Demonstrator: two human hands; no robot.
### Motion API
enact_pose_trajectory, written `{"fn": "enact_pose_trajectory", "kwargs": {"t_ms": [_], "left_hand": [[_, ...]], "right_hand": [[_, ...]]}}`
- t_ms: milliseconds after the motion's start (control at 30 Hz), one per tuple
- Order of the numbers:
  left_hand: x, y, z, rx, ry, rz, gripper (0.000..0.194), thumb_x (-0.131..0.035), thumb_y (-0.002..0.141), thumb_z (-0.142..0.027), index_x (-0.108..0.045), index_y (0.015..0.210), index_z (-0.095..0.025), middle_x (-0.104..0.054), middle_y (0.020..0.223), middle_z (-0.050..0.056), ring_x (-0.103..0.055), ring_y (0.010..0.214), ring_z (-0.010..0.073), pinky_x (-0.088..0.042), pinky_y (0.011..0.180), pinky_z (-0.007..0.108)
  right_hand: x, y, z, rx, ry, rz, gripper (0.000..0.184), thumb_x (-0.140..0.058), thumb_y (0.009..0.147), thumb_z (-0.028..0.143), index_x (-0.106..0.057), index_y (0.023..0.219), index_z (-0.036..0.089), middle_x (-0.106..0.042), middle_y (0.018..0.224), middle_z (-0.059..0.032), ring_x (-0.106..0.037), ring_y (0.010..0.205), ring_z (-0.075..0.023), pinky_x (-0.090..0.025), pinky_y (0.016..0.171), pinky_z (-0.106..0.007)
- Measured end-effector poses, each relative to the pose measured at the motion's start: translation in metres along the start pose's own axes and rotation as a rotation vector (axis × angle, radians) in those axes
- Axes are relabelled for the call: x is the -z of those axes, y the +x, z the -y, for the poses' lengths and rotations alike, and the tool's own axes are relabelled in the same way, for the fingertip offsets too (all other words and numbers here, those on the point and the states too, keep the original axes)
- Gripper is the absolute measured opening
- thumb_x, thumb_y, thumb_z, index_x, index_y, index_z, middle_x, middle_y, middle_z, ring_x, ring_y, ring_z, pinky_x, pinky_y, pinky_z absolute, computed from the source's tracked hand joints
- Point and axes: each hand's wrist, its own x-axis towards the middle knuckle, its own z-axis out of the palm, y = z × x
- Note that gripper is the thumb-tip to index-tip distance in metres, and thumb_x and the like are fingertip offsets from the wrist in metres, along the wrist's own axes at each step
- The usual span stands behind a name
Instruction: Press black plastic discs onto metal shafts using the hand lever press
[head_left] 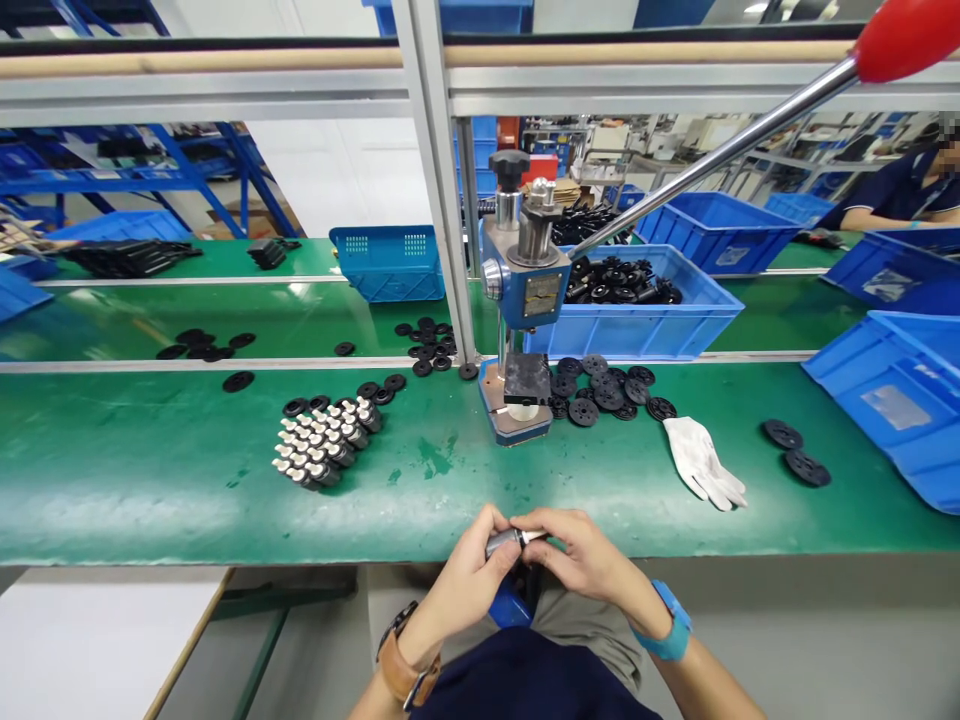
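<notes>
Close to the table's front edge, my left hand (480,560) is closed around the grey body of a small cylindrical part (501,542) with a black collar and a thin whitish tip. My right hand (581,550) pinches that part at its tip end, so both hands are on it. Up and to the left, a tight cluster of similar parts with white tips (322,442) stands upright on the green table. A hand press (525,290) with a red-knobbed lever stands beyond my hands, a black block over its base.
Black discs (604,388) lie right of the press, near a white glove (701,462). Small black rings (426,345) are scattered to its left. A blue crate (637,330) of black parts stands behind it. More blue bins (900,400) line the right; a person (892,190) sits beyond.
</notes>
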Motion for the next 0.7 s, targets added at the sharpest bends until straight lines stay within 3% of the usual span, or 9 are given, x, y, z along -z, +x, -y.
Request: {"fn": "enact_pose_trajectory", "kwargs": {"t_ms": [100, 167, 300, 500, 700], "left_hand": [[-0.005, 0.002, 0.002, 0.123, -0.302, 0.022, 0.054, -0.056, 0.091, -0.076, -0.044, 0.091, -0.023, -0.034, 0.062, -0.011, -0.027, 0.054, 0.0093, -0.026, 0.052, 0.023], [-0.007, 0.002, 0.0, 0.218, -0.467, -0.025, 0.055, -0.062, 0.088, -0.076, -0.045, 0.091, -0.023, -0.032, 0.061, -0.012, -0.025, 0.052, 0.0079, -0.024, 0.05, 0.022], [-0.009, 0.001, -0.004, 0.37, -0.663, -0.083, 0.056, -0.074, 0.082, -0.071, -0.046, 0.088, -0.022, -0.035, 0.06, -0.012, -0.025, 0.05, 0.0058, -0.023, 0.047, 0.02], [-0.011, 0.002, -0.002, 0.466, -0.755, -0.048, 0.057, -0.076, 0.081, -0.069, -0.054, 0.093, -0.019, -0.031, 0.056, -0.013, -0.02, 0.047, 0.005, -0.021, 0.044, 0.019], [-0.016, 0.003, -0.003, 0.462, -0.735, -0.065, 0.058, -0.076, 0.08, -0.07, -0.055, 0.092, -0.018, -0.031, 0.056, -0.013, -0.02, 0.046, 0.0047, -0.021, 0.044, 0.019]], "right_hand": [[0.002, 0.001, -0.001, -0.088, 0.086, 0.002, 0.037, -0.068, 0.098, 0.03, -0.068, 0.134, 0.023, -0.08, 0.108, -0.0082, -0.076, 0.09, -0.0196, -0.058, 0.083, -0.029], [0.003, 0.002, -0.002, -0.158, 0.186, -0.024, 0.041, -0.069, 0.097, 0.031, -0.065, 0.137, 0.023, -0.08, 0.102, -0.0062, -0.075, 0.086, -0.0187, -0.059, 0.08, -0.029], [-0.002, 0.002, -0.009, -0.259, 0.306, -0.098, 0.034, -0.067, 0.098, 0.036, -0.068, 0.129, 0.021, -0.077, 0.095, -0.0043, -0.071, 0.082, -0.0167, -0.058, 0.077, -0.029], [-0.014, 0.005, -0.017, -0.362, 0.407, -0.094, 0.025, -0.074, 0.093, 0.039, -0.071, 0.106, 0.018, -0.07, 0.084, -0.0007, -0.063, 0.074, -0.0138, -0.052, 0.07, -0.026], [-0.016, 0.008, -0.017, -0.414, 0.488, -0.066, 0.033, -0.075, 0.091, 0.049, -0.066, 0.098, 0.018, -0.065, 0.08, 0.0011, -0.059, 0.069, -0.0128, -0.05, 0.066, -0.025]]}}
